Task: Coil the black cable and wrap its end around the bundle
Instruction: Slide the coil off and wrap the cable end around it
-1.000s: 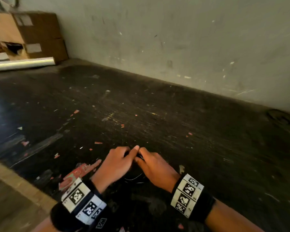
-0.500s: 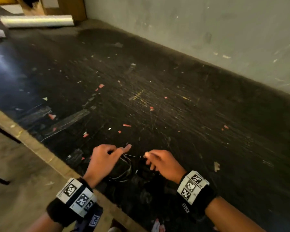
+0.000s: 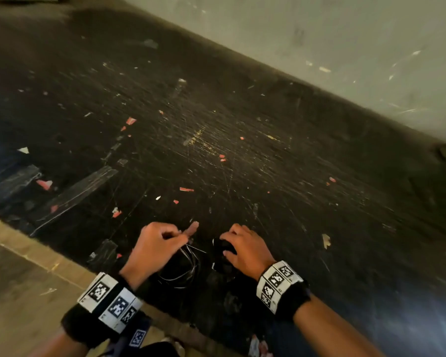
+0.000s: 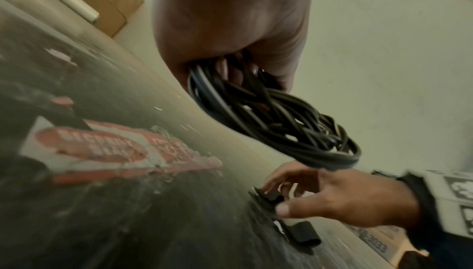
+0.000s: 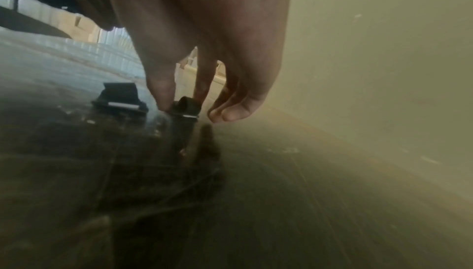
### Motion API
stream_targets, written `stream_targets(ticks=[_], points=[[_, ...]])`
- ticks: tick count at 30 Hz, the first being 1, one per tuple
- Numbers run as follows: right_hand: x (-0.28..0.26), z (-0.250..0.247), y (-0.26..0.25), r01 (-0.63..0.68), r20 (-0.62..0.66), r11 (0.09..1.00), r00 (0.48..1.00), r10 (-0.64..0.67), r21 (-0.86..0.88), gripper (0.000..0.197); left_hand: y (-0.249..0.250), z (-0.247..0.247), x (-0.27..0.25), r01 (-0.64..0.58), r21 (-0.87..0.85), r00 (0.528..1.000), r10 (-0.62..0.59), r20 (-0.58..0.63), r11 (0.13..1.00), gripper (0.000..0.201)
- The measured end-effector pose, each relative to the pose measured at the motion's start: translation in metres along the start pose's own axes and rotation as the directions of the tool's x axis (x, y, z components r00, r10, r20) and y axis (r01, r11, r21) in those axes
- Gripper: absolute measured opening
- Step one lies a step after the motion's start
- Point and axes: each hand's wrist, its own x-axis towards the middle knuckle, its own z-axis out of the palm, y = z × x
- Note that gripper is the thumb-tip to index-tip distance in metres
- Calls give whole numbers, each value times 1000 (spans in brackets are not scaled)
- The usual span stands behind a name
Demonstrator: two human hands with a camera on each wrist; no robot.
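My left hand [image 3: 157, 246] grips the coiled black cable [image 3: 186, 274] near the table's front edge, and the loops hang below the fist. The left wrist view shows the cable [image 4: 281, 123] bunched in several loops inside the left hand [image 4: 230, 20]. To its right, my right hand [image 3: 245, 251] reaches down to the tabletop and pinches a small black strap [image 5: 185, 107] between thumb and forefinger. The same right hand [image 4: 332, 198] and strap [image 4: 271, 196] show in the left wrist view. The cable's end is hidden.
A second black strap [image 5: 120, 99] lies on the dark scratched table [image 3: 216, 150] just beside the pinched one. Scraps of red tape [image 3: 130, 121] are scattered about. A pale wall [image 3: 345, 47] runs along the back, and the table's wooden edge [image 3: 36, 253] lies at the left.
The hands were joined at the coil and have come apart. My right hand moved right and down onto the strap on the table. The left hand keeps the coil.
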Motion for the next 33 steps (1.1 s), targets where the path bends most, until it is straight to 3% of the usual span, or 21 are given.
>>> stream_targets(ticks=[5, 9, 13, 16, 18, 21, 25, 27, 29, 31, 33], points=[[6, -3, -6, -82, -22, 994, 996, 83, 70, 29, -7, 14, 9, -10, -19, 990, 13, 140, 1000, 38], [1, -19, -11, -47, -179, 957, 978, 102, 287, 22, 5, 26, 18, -51, 57, 985, 41, 170, 997, 11], [-12, -39, -14, 112, -297, 929, 955, -3, 353, 19, 24, 40, 22, -91, 11, 981, 87, 172, 996, 29], [-24, -46, -7, 142, -387, 920, 922, 11, 366, 17, 35, 48, 23, -115, 46, 970, 102, 222, 992, 25], [-30, -49, -3, 163, -427, 917, 904, 9, 364, 16, 42, 51, 21, -89, -36, 952, 95, 290, 995, 20], [-39, -54, 0, 162, -459, 922, 888, 19, 352, 14, 51, 57, 18, -1, -195, 929, 73, 363, 981, 21], [-41, -55, -4, 27, -455, 941, 880, 138, 338, 9, 58, 64, 21, -114, -174, 929, 167, 331, 978, 36], [-35, -56, -3, -106, -419, 865, 841, 341, 490, 9, 61, 67, 23, -192, -111, 925, 217, 313, 975, 40], [-32, -65, 0, -183, -287, 674, 802, 523, 716, 10, 65, 70, 20, -246, -67, 917, 255, 308, 967, 43], [-35, -80, -1, -135, -191, 512, 824, 533, 848, 8, 70, 69, 18, -244, -91, 925, 260, 277, 966, 41], [-41, -93, -3, -2, -197, 403, 871, 451, 915, 9, 76, 65, 19, -170, -172, 947, 209, 244, 970, 41]])
